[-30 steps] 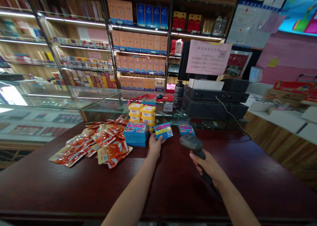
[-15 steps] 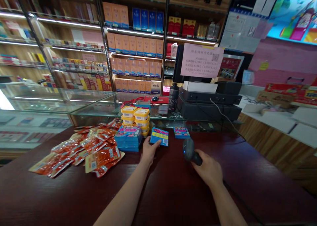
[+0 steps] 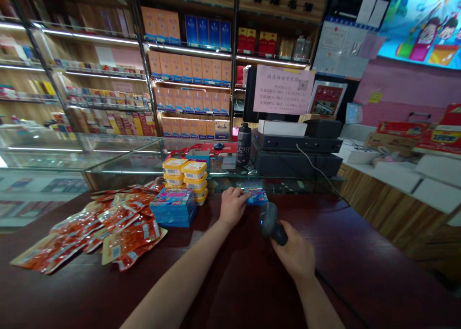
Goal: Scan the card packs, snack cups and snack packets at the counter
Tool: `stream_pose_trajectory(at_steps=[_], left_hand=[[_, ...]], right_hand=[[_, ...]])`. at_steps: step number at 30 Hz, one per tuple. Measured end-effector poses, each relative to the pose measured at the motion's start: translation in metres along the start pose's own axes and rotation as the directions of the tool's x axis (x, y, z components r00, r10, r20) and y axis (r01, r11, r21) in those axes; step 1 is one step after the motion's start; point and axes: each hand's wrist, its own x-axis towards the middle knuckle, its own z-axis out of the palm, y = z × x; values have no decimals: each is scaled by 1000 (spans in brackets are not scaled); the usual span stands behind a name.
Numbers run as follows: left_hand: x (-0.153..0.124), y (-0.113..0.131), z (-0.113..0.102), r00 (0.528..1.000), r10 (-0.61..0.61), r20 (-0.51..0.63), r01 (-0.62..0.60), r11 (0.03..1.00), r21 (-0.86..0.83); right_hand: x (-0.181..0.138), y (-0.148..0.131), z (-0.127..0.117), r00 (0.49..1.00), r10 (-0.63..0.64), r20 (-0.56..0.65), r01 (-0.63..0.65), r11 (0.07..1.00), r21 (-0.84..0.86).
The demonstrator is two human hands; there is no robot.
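Note:
My left hand (image 3: 233,205) reaches across the dark red counter (image 3: 230,281) and lies with curled fingers on a small blue packet (image 3: 256,196) at the foot of the glass case. Whether that is one packet or two stacked I cannot make out. My right hand (image 3: 293,254) is wrapped round the handle of a black barcode scanner (image 3: 269,220), whose head points at the blue packet. A stack of the same blue packets (image 3: 174,206) stands to the left of my left hand.
Red snack pouches (image 3: 97,225) are spread over the counter's left. Yellow-lidded tubs (image 3: 184,174) are stacked behind the blue stack. A glass display case (image 3: 118,158) runs along the back, with a black till and monitor (image 3: 293,149) at right. Shelves of boxed goods fill the wall.
My left hand carried the blue packet rightwards and set it down by the packet at the glass case. My right hand brought the scanner closer, pointing at it.

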Motion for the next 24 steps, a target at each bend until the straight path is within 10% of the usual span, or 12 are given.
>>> stream_pose_trajectory(at_steps=[8,12,16,24], left_hand=[[26,-2,41,964,-30,263,47,997,-55],[15,-17,47,967,-226,113,240,963,-125],[8,-28,55,857,-491,156,515,812,-276],[14,-12,62,839,-527,132,543,805,-237]], right_hand=[[-1,-3,-5,999,20,27,-20,1000,1],[0,-2,-3,999,37,15,-37,999,5],[0,-2,-2,998,65,6,-65,998,-19],[0,-4,-5,997,67,32,-66,997,-30]])
